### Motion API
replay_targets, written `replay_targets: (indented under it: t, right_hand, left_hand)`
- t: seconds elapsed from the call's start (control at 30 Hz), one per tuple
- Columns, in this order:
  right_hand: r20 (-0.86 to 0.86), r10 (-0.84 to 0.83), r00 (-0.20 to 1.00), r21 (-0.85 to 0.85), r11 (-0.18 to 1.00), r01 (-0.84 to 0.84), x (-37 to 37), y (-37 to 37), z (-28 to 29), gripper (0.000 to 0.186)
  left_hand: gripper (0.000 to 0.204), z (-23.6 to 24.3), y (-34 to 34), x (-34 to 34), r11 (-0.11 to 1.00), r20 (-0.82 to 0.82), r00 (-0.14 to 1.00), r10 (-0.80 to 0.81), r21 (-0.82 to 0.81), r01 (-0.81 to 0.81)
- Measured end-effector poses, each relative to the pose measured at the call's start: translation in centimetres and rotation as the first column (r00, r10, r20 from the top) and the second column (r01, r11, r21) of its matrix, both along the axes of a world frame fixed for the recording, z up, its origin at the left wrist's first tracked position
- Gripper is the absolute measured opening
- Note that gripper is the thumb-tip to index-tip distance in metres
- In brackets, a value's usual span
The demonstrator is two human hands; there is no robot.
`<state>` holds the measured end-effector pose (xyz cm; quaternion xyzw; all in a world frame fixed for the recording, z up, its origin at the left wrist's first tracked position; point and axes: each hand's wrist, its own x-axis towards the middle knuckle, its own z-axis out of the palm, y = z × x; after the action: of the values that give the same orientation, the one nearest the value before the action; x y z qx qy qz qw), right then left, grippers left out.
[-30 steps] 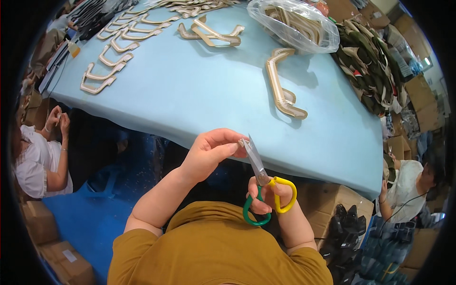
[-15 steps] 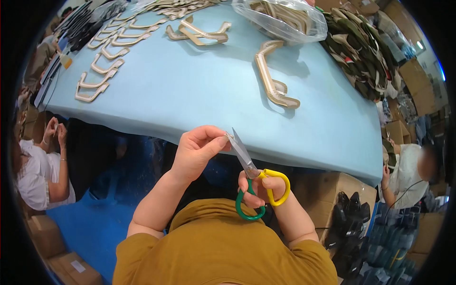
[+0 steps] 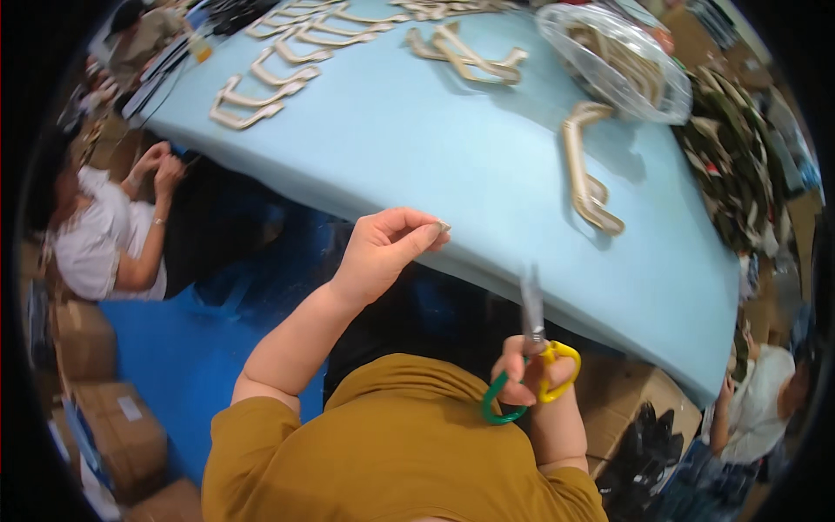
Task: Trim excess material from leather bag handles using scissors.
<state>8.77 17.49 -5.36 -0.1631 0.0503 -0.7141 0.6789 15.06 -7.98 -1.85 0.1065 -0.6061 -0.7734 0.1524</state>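
Over the table's near edge, my left hand (image 3: 389, 248) pinches a small pale scrap (image 3: 444, 226) between thumb and fingertips; its kind is too small to make out. Lower and to the right, my right hand (image 3: 519, 372) grips a pair of scissors (image 3: 533, 309) with one green and one yellow handle loop. Their blades point up toward the table, blurred and apart from my left hand. Beyond both hands, a beige bent strip (image 3: 577, 165) with a pale band lies on the light blue table (image 3: 374, 148). Two more bent strips (image 3: 470, 59) lie crossed farther back.
Rows of similar strips (image 3: 252, 100) cover the table's far left. A clear plastic bag (image 3: 674, 100) full of strips stands at the back right, beside piled dark green cloth (image 3: 726, 157). People sit left (image 3: 113, 235) and right (image 3: 761, 404). Cardboard boxes (image 3: 117, 435) stand lower left.
The scissors have moved away from my left hand, to the right and down. The small scrap now shows at my left fingertips. The whole view has turned, shifting the table's things rightward.
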Motion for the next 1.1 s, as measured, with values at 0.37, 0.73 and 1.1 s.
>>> replay_targets:
  t: [0.37,0.73,1.1]
  right_hand:
    - [-0.153,-0.197,0.968,0.027,0.979,0.204,-3.6,1.0,0.1,0.038]
    - [-0.222,-0.480,0.848,-0.009,0.871,0.491,-6.4,6.6,-0.5,0.037]
    - [-0.103,-0.830,0.548,0.141,0.533,0.834,-13.1,11.2,-1.2,0.029]
  left_hand:
    - [0.027,-19.1,-11.6,27.6,0.900,0.763,0.637,-0.108,0.347,-0.263]
    - [0.006,-6.9,-7.3,8.1,0.253,0.234,0.844,0.483,-0.960,0.121]
    - [0.026,4.0,7.3,-27.1,0.140,-0.106,0.839,-0.534,-0.989,-0.036]
